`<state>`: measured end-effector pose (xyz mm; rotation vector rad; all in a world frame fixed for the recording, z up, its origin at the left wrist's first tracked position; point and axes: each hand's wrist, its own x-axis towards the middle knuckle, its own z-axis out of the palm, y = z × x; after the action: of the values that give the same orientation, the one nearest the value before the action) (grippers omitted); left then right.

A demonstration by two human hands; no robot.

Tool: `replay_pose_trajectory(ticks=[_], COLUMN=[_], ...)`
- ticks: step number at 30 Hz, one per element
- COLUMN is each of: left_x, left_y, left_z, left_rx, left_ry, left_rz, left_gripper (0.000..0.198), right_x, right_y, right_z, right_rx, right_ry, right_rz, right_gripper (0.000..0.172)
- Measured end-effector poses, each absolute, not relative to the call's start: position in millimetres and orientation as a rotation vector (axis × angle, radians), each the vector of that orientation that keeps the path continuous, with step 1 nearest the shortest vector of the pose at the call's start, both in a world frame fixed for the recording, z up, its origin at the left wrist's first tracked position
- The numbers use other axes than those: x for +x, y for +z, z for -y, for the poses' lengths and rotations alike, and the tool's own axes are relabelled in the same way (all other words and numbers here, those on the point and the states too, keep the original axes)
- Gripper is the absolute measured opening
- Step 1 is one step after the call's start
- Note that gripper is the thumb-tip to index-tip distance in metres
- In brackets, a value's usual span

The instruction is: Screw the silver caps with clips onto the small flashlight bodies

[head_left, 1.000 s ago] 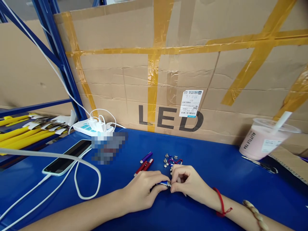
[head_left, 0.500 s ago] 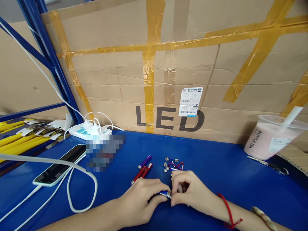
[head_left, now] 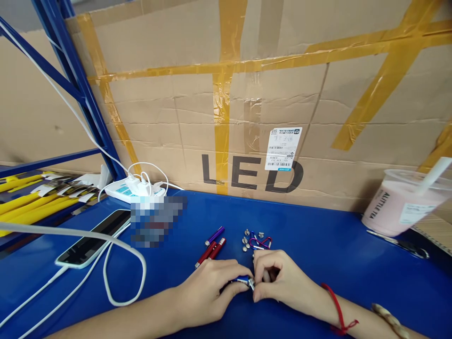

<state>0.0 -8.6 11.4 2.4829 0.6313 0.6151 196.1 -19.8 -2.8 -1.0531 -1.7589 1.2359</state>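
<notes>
Head view: little is changed over the last second. The left hand (head_left: 208, 292) and right hand (head_left: 278, 282) are kept together at the same spot low on the blue table (head_left: 318, 235).

The small blue barrel (head_left: 241, 281) is pinched between the left thumb and fingers. The silver end piece (head_left: 251, 283) at its tip is pinched by the right fingertips and is exposed slightly more than before. Judged: the end fitting is mid-work, with nothing released.

The red barrels (head_left: 211, 250), purple barrel (head_left: 215, 235), loose silver caps (head_left: 245, 240) and carabiner (head_left: 260, 243) lie untouched just beyond the hands.

Containers:
- The lidded plastic cup (head_left: 399, 209), far right, is filled with a pink drink, and a straw (head_left: 436, 172) is pushed through the lid.
- The taped cardboard box (head_left: 282, 94) marked LED is shut. Its contents are not seen.
</notes>
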Motion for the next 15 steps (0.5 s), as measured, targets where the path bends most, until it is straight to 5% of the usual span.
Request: replay_pose_trajectory(ticks=[15], left_x=[3.1], left_y=[11.1], left_z=[11.1], left_rx=[2.482], left_ry=[0.687], left_rz=[-0.716], left_gripper=[0.017], right_x=[195.1], right_y=[5.0], right_z=[23.3], right_rx=[-1.102], right_ry=[1.182], right_rz=[1.813], right_gripper=[0.037])
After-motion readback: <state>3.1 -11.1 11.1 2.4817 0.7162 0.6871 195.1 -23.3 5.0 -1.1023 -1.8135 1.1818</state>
